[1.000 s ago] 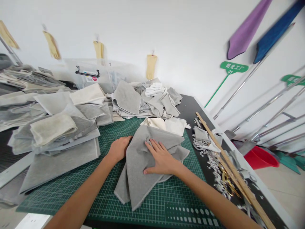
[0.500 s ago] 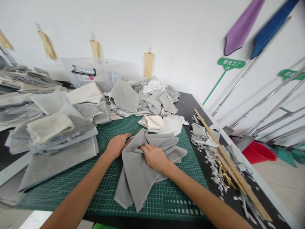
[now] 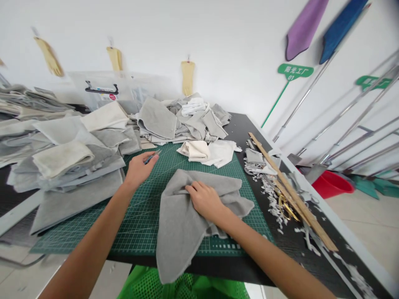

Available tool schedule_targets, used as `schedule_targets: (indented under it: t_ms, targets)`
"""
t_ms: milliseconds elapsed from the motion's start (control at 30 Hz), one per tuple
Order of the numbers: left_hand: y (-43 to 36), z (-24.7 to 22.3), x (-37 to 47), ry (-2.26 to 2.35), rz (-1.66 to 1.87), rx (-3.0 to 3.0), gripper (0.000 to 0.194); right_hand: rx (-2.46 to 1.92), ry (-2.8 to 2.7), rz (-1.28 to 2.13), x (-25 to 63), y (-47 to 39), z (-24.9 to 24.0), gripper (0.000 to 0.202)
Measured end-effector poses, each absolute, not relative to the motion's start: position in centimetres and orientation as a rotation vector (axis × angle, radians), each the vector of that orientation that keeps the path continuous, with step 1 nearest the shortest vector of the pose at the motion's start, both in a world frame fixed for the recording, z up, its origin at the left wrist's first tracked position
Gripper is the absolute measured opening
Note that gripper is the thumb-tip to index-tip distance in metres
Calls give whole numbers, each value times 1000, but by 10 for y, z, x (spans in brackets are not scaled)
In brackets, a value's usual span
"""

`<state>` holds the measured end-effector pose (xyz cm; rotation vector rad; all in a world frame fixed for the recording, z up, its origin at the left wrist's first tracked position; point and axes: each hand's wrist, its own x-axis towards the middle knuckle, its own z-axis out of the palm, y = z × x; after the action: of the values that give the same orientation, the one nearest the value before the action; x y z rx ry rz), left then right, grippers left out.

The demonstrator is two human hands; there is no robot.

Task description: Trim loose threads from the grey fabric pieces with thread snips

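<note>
From where I stand, the gray cloth lies rumpled on the green cutting mat, one corner drooping past the mat's near edge. The right hand presses on it, its grip curled closed around a bunched fold. Above the mat's left half, the left hand has its grip closed on a small blue tool, its pointed tip bare. A folded cream cloth sits toward the mat's far edge; right of the mat, a wooden strip lies along the tabletop.
</note>
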<state>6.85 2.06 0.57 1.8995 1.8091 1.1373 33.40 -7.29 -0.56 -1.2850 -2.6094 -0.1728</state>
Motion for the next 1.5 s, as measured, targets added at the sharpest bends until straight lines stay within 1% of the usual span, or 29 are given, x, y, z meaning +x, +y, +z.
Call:
schedule_targets:
  t_ms: [67,133,267,333,433,533,700,867,1200,1500]
  targets:
    - [4,15,74,1697,1207,1885,61,-1329,-2614,-120,332,-66,-11,23]
    - [-17,24,84,1553,1205,1911,62,-1302,-2614,-48,333,-65,-11,25]
    - [-56,32,102,1304,1073,1987,57,-1240,-2550,102,342,-74,-7,32]
    - [-73,32,103,1245,1022,2001,56,-1249,-2498,125,347,-80,-8,39]
    - [-96,33,94,1222,958,2019,48,-1259,-2440,153,352,-85,-12,49]
    - [-120,39,82,1250,873,2066,43,-1261,-2411,201,354,-85,-15,48]
    - [-150,49,94,1275,680,2193,51,-1244,-2393,182,354,-83,-16,43]
    - [-160,44,119,1348,664,2224,50,-1212,-2410,204,356,-81,-18,43]
    - [-159,23,137,1461,681,2407,39,-1176,-2431,209,357,-79,-18,42]
    - [-159,20,134,1409,722,2532,42,-1156,-2434,206,357,-78,-18,42]
